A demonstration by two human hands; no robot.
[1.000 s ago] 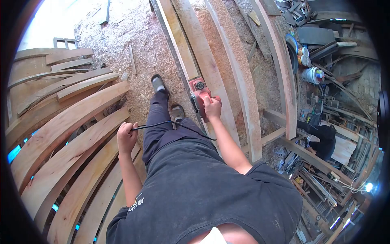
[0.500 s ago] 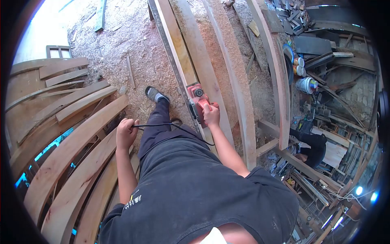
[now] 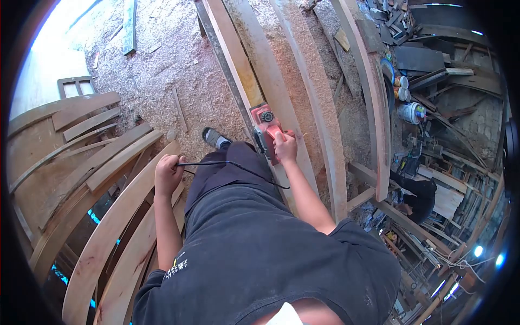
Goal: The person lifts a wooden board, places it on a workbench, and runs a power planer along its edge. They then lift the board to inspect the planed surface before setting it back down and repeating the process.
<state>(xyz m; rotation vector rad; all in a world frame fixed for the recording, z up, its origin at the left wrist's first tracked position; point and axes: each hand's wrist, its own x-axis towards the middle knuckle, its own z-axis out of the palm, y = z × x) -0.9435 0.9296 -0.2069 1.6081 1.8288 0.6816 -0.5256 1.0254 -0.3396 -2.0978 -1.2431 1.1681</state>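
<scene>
My right hand is wrapped round the handle of a red electric planer with a black knob at its front. The planer sits on a long, narrow wooden beam, which has a yellowish stretch just ahead of the tool. At the left, my left hand is closed on a black power cord, held out beside my thigh. From there the cord runs across my lap and loops toward my right forearm. The planer's underside is hidden.
Long boards lie parallel to the beam on its right. Curved planks are stacked at my left. Wood shavings cover the floor. Paint buckets stand at the right, and a person in dark clothes is beyond the boards.
The planer has advanced along the beam, covering part of the yellowish stretch. My body has moved forward with it, and the planks at left have shifted down in view. Both hands keep their grip.
</scene>
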